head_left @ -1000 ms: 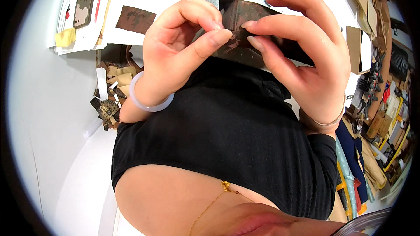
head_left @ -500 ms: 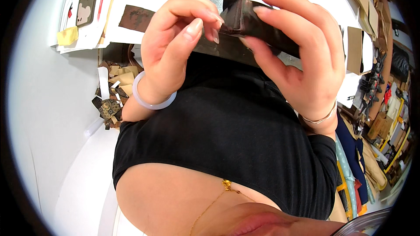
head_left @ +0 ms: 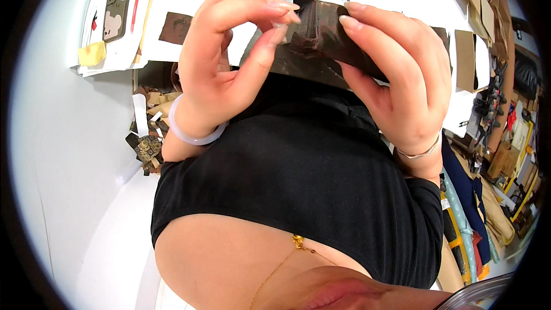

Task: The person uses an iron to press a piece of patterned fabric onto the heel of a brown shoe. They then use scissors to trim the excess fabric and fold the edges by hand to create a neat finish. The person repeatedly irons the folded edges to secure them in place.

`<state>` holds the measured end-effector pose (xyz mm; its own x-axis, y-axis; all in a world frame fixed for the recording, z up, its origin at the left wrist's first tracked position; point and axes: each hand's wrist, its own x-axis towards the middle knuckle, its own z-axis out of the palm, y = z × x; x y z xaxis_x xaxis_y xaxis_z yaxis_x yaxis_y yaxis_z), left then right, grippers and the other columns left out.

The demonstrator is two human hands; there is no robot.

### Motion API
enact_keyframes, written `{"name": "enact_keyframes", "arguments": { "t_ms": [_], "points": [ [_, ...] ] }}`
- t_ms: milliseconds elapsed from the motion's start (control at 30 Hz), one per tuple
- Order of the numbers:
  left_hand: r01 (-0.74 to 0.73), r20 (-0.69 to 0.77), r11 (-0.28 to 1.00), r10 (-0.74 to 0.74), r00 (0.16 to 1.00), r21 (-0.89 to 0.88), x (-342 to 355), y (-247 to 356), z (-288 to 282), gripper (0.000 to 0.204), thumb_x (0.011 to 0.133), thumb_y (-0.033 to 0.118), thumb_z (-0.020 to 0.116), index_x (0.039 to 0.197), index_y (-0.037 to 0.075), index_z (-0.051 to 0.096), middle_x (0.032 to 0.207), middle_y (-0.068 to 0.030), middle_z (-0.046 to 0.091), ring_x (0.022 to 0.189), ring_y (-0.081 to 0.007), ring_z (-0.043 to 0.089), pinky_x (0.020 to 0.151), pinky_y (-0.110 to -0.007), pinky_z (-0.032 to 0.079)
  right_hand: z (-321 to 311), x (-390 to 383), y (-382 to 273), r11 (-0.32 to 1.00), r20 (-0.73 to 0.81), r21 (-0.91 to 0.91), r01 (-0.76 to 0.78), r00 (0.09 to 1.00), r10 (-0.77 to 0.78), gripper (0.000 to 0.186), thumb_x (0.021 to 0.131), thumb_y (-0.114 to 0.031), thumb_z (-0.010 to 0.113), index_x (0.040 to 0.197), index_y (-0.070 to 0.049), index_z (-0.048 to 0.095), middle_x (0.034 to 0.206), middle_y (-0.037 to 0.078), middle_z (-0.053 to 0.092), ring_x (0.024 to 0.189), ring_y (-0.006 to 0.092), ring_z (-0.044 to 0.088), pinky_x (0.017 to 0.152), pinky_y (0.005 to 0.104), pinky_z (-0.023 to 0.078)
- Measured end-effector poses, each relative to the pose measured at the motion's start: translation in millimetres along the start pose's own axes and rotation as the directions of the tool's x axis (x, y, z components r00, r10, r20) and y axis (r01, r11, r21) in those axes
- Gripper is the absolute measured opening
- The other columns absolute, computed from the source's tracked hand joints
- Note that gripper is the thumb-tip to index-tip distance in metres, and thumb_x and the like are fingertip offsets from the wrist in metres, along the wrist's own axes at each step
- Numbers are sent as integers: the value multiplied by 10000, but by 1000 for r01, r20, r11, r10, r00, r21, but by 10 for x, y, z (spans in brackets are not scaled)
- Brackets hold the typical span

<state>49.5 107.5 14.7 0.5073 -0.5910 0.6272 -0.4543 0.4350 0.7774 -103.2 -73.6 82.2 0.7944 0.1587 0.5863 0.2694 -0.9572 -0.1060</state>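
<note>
My right hand holds a dark brown, glossy folded piece that looks like leather, with its fingers over the top and its thumb underneath. One end of the piece points toward my left hand and shows a fold or seam. Beside that end, my left hand is curled in a pinch, thumb and forefinger tips close together. Whatever sits between those tips, if anything, is too small to make out. Below both hands runs the dark near edge of the work surface.
A brown scrap lies on white paper at the left. Beyond it are a patterned phone, a red pen and a yellow pad. Offcuts fill a heap below the table. Cardboard pieces stand at the right.
My left fingertips have shifted slightly up along the end of the piece. My right hand keeps its hold, and the piece has turned a little, with the right thumb further beneath it.
</note>
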Motion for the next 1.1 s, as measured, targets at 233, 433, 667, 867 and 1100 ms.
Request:
{"name": "enact_keyframes", "arguments": {
  "t_ms": [233,433,667,867,1100],
  "points": [
    [-228,225,916,158,961,329,200,115,-117,359,767,-60,777,1117,-17,708,1263,-212,621,1152,-319,635,967,-385,532,-76,42,-146,980,23,97,-174,985,173,199,810,57,768,1002,24,726,1105,153,734,964,271,716,847,336,574],
    [-248,326,892,122,937,379,400,230,-110,281,810,41,797,1083,5,743,1181,-181,676,1116,-294,654,950,-371,522,-141,135,-241,929,34,166,-330,944,330,174,833,56,753,997,12,710,1064,123,717,924,236,705,796,304,561],
    [-166,225,943,101,969,289,353,166,8,219,731,25,822,919,83,726,1067,-56,725,972,-255,651,879,-368,454,-589,274,302,867,113,104,-488,872,477,328,942,-208,719,1193,-2,673,1118,136,726,1067,278,687,944,340,513],
    [-222,248,927,148,958,304,404,180,-2,228,723,21,828,908,75,705,1046,-59,720,926,-268,646,863,-388,462,-396,950,2334,753,-163,-141,-643,765,622,628,943,-326,721,1364,99,531,1249,293,649,1130,364,662,970,403,530],
    [-223,292,924,131,947,311,469,301,13,189,778,35,808,910,86,683,1050,-70,714,915,-255,633,924,-422,448,281,1041,3648,717,-1,-214,-664,734,679,600,910,-466,748,1323,-50,619,1185,190,718,1105,374,677,953,413,518]
  ]
}}
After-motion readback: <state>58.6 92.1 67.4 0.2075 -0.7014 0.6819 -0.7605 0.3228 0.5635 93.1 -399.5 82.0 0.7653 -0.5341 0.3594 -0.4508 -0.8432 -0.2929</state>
